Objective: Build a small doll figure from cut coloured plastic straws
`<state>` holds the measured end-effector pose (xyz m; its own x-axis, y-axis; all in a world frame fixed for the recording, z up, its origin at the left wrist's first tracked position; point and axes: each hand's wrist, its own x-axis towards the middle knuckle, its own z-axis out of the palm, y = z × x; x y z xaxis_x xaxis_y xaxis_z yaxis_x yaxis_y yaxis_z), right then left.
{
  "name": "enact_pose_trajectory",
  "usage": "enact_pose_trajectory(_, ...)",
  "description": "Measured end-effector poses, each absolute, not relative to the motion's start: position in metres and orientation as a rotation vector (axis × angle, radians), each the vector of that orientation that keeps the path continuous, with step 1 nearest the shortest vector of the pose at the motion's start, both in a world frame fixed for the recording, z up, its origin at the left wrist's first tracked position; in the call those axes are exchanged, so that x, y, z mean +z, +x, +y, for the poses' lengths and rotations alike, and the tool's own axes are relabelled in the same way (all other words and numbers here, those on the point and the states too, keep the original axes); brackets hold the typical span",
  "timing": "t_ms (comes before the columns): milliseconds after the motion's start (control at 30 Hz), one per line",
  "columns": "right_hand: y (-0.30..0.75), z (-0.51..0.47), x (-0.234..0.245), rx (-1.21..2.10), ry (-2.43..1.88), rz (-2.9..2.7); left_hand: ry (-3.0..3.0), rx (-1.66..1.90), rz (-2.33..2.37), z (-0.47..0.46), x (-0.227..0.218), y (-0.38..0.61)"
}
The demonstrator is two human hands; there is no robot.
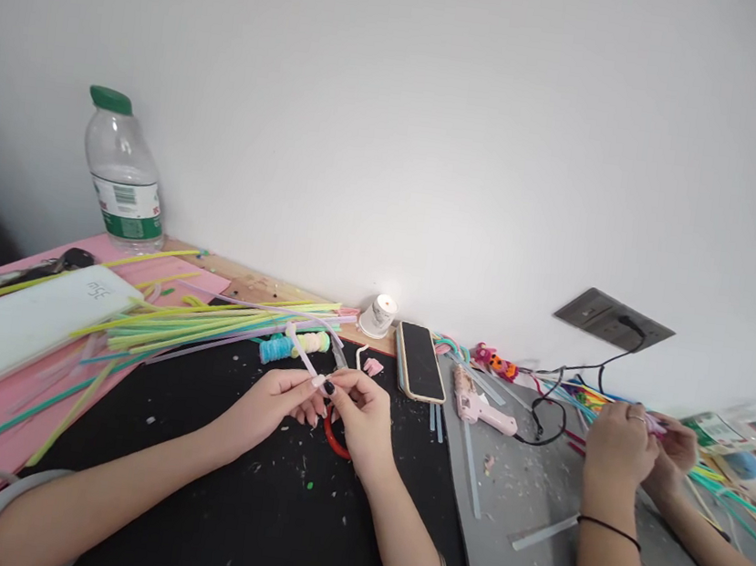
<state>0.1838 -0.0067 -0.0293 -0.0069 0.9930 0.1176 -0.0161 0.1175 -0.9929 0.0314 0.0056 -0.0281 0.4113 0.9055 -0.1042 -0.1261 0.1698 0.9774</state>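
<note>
Both my hands meet over the black mat. My left hand (280, 404) is closed, thumb and finger pinching a pale lilac pipe cleaner (302, 350) whose free end sticks up to the left. Against it, my right hand (362, 411) is closed on the same pipe cleaner, its fingertips covering the lower part. Under the right hand lies a pair of scissors (334, 443) with red handles, partly hidden by the fingers. Just beyond the hands sit a blue fuzzy coil (274, 349) and a pale yellow-green one (311, 342).
Bundled pipe cleaners (207, 325) lie left, near a white power bank (27, 332) and a plastic bottle (122, 174). A paper cup (377, 317), phone (420, 363) and pink glue gun (479, 406) stand beyond. At right, a co-worker's hands (626, 447) work over a grey mat (505, 537).
</note>
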Motion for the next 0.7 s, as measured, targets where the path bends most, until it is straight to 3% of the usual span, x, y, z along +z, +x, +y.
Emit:
enact_pose_trajectory(433,0.1853,-0.0083,-0.0288,1.191,-1.122,-1.378,1.35,0.941,0.948,0.0064,-0.0268,0.0272)
enact_pose_trajectory(700,0.1844,-0.0161,-0.0252,0.886,-1.252,-1.714,1.477,0.946,0.98,0.0026,-0.025,0.0272)
